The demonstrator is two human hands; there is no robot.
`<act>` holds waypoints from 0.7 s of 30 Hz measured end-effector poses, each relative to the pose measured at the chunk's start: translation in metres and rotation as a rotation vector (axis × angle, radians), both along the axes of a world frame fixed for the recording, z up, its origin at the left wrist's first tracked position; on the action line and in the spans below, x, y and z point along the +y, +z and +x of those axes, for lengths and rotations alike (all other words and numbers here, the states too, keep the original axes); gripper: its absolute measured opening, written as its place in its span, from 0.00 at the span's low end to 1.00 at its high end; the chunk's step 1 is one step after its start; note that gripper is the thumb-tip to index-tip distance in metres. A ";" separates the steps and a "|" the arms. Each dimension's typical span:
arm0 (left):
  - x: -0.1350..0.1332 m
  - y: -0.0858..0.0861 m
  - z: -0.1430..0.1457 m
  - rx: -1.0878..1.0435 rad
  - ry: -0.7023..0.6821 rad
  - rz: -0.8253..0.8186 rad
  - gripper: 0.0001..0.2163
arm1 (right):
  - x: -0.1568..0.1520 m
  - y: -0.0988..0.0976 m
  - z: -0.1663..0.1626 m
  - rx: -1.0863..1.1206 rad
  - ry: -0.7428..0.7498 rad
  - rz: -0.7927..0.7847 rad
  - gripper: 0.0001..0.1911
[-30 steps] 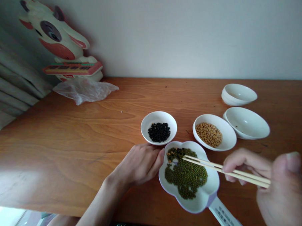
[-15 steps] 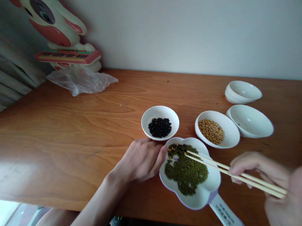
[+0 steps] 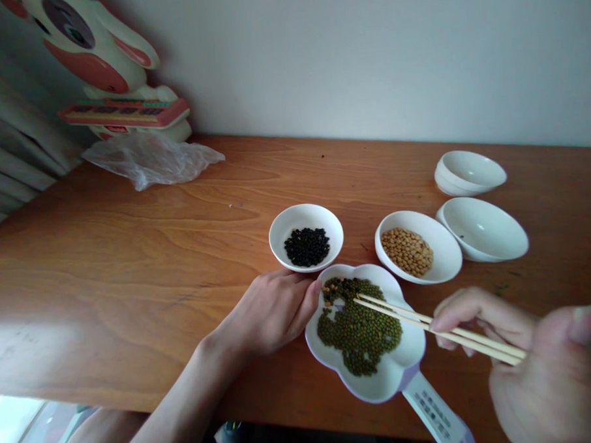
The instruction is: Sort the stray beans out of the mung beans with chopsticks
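My right hand (image 3: 531, 348) holds a pair of wooden chopsticks (image 3: 457, 335), their tips together over green mung beans (image 3: 366, 336). The beans lie in a white, flower-shaped scoop (image 3: 409, 353) with a lilac edge and a labelled handle. A few yellow and black beans show among them near the far left lobe. My left hand (image 3: 279, 307) is closed at the scoop's left rim, thumb against the edge; its other fingertips are hidden. Just beyond that hand is a white bowl (image 3: 281, 232) with black beans (image 3: 307, 247). Another white bowl (image 3: 446, 254), right of it, holds yellow soybeans (image 3: 408, 250).
Two more places at the right hold white bowls: a single bowl (image 3: 492, 229) with a dark speck inside, and stacked bowls (image 3: 472, 171) behind it. A toy keyboard (image 3: 124, 115) with a cow figure and a clear plastic bag (image 3: 150, 164) stand at the back left, near the wall.
The view has shifted slightly, so the scene sits a little further left. My right thumb has lifted off the chopsticks a bit; their tips remain over the mung beans.
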State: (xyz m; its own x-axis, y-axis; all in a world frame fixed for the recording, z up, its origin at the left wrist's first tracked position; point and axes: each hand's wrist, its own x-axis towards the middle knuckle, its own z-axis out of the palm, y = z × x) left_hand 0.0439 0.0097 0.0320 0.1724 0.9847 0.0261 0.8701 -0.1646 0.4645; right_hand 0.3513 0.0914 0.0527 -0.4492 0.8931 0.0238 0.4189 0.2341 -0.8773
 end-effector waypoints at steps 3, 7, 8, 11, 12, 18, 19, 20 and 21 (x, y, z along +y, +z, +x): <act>0.000 0.001 0.001 0.002 0.004 0.010 0.20 | -0.002 0.001 -0.004 0.026 -0.010 -0.005 0.54; 0.000 0.000 0.000 0.003 0.004 0.000 0.21 | -0.003 -0.001 -0.009 0.044 -0.046 0.012 0.52; -0.001 0.000 0.000 0.002 0.007 -0.001 0.21 | -0.002 -0.001 -0.009 0.043 -0.043 0.022 0.52; -0.001 -0.001 -0.001 0.001 0.010 0.019 0.21 | -0.001 -0.001 -0.010 0.017 -0.045 0.065 0.50; -0.001 -0.002 -0.001 -0.001 0.008 0.027 0.21 | -0.001 -0.001 -0.010 0.007 -0.050 0.077 0.50; 0.000 0.000 0.001 0.011 0.014 0.030 0.20 | -0.001 0.006 -0.008 0.056 -0.018 0.099 0.48; -0.001 0.000 0.001 0.014 0.016 0.032 0.20 | -0.001 0.006 -0.008 0.064 -0.010 0.096 0.47; -0.001 0.000 0.001 0.014 0.016 0.035 0.20 | 0.000 0.006 -0.008 0.071 0.000 0.089 0.47; -0.001 -0.001 0.000 0.013 0.014 0.038 0.20 | 0.000 0.006 -0.009 0.079 0.010 0.077 0.47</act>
